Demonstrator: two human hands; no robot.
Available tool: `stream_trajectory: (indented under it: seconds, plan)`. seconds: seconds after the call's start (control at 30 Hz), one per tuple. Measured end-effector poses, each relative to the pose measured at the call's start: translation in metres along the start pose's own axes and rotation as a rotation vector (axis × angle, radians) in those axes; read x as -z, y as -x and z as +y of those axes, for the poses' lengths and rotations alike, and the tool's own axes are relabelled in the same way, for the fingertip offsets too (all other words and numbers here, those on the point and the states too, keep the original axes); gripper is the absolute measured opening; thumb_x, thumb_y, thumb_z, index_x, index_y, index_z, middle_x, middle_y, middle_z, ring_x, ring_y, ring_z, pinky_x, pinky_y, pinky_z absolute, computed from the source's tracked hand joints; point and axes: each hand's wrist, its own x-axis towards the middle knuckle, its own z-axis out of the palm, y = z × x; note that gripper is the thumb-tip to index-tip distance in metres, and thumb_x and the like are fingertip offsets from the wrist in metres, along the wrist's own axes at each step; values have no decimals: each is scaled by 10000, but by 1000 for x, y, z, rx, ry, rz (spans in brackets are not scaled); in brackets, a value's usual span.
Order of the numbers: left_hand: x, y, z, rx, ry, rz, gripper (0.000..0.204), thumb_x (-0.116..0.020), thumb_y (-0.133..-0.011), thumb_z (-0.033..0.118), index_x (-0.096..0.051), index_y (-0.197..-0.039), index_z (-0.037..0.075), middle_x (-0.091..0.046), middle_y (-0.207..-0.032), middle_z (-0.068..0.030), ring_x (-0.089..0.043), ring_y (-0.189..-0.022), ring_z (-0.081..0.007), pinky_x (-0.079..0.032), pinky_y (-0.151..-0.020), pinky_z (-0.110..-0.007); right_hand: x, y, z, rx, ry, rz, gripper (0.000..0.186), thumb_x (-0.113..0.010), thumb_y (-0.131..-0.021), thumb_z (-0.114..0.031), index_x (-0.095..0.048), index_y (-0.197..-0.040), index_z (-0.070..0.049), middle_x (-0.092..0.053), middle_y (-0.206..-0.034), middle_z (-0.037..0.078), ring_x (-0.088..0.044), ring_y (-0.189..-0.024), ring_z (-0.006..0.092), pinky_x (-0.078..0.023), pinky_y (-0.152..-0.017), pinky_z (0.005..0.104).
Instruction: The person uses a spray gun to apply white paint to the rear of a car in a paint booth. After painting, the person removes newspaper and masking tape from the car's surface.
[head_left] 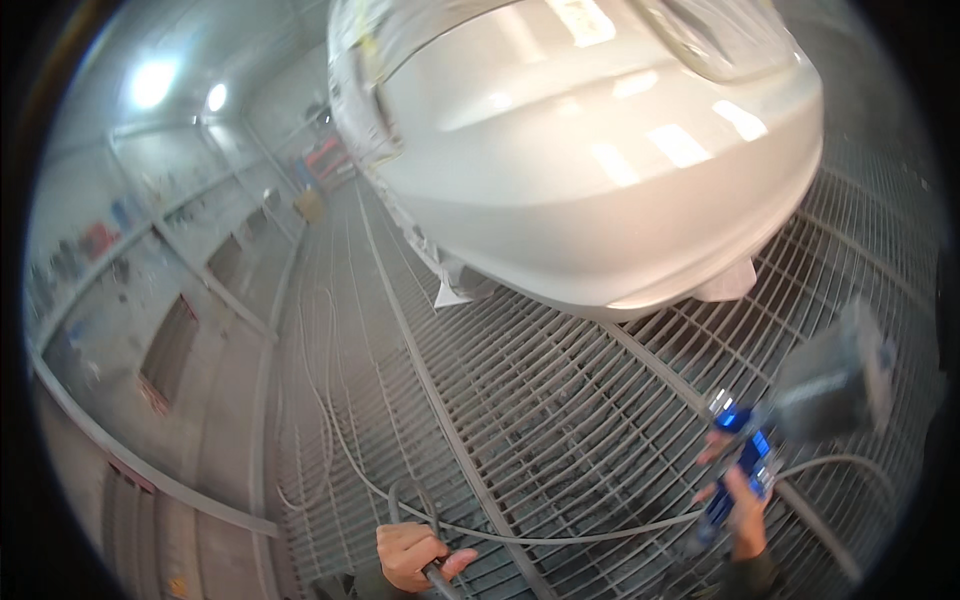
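Observation:
My right hand point(745, 508) grips a blue spray gun point(760, 450), somewhat blurred by motion. A large grey translucent cup point(818, 388) sits on the gun, tilted toward the right. My left hand point(408, 556) is closed round a grey hose point(590, 538) at the lower middle. The hose runs across to the right, passing by the gun; where it joins is hard to make out. In front of both hands stands a glossy white vehicle body point(560, 190), apart from the gun and from my hands. Masking film point(365, 95) covers its left side.
Metal floor grating point(520, 390) lies under the vehicle and around me. Loops of hose point(325, 400) lie on it at left. A framed wall point(200, 290) with openings runs along the left. A cardboard box point(309, 206) stands far back. White masking point(728, 282) hangs below the vehicle.

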Motion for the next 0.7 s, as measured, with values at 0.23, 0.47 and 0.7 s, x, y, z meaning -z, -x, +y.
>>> stream_trajectory:
  seconds: [0.23,0.47,0.7]
  plan:
    - [83,34,-36,210,151,28,484,-820,-805,329,-463,-557,116,-374,-445,-17,-394,-346,-184,-275,-364,-312,-128,48,-55,-562,316,-359,474,-649,-913,-133,-496,-1336,16,-564,-1278,182,-575,-1093,224,-568,-777,349]
    - [272,-26,-48,332,230,-73,393,-750,-820,143,-428,-603,82,-370,-532,-83,-408,-428,-244,-300,-413,-375,-316,50,-142,-761,538,-498,348,-692,-894,-191,-625,-1168,12,-669,-1059,119,-614,-996,202,-468,-896,369]
    - [384,-76,-115,383,284,-139,360,-760,-817,143,-468,-613,91,-377,-525,-70,-388,-420,-238,-299,-404,-369,-439,54,-157,-850,473,-453,394,-686,-913,-223,-576,-1220,-2,-632,-989,79,-607,-912,158,-478,-824,319]
